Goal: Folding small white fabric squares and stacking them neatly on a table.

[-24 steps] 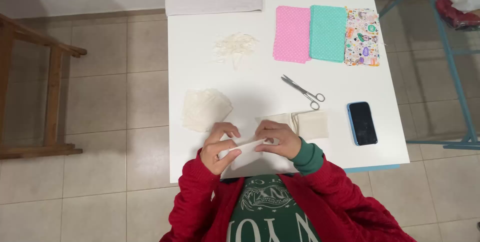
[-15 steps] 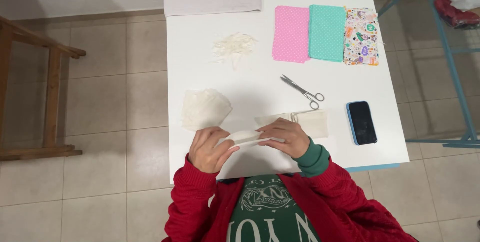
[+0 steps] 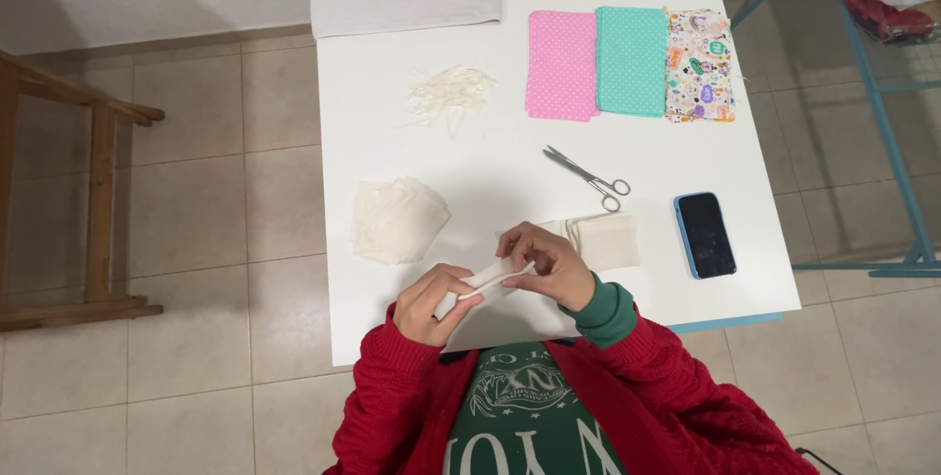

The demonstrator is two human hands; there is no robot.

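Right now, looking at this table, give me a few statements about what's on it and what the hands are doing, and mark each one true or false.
1. Both hands, the left hand and the right hand, hold a folded cream fabric piece. True.
2. The scissors lie in the right hand. False: they rest on the white table, untouched.
3. The phone lies screen dark near the table's right edge. True.
4. The pink fabric lies on top of the teal fabric. False: they lie side by side.
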